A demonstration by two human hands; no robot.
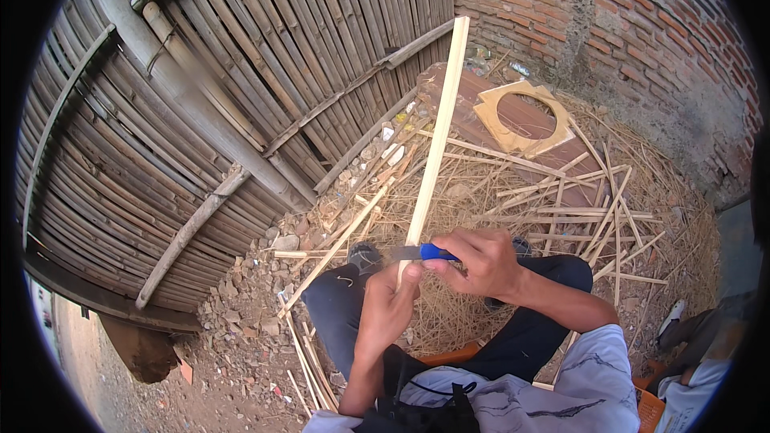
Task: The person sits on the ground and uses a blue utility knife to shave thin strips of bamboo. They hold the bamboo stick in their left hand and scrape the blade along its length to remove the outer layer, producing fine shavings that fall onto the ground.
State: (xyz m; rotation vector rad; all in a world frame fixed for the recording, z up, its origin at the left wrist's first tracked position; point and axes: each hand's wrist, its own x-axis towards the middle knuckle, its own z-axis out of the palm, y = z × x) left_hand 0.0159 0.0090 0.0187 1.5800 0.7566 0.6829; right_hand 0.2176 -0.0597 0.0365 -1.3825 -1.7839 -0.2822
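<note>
My left hand (387, 298) is closed around the lower end of a long pale wooden strip (437, 144), which points up and away from me. My right hand (483, 261) grips the blue handle of a knife (431, 252). Its blade lies across the strip just above my left thumb, and the right thumb is close beside the left one. Both hands are in front of my lap, between my bent knees.
Curly shavings (449, 317) and loose wooden strips (618, 216) cover the ground. Ahead, a board with a round hole (496, 124) rests on a brown panel (465, 96). A bamboo wall (321, 56) stands left, a brick wall (642, 40) right. Another person's leg (698, 325) shows at the right.
</note>
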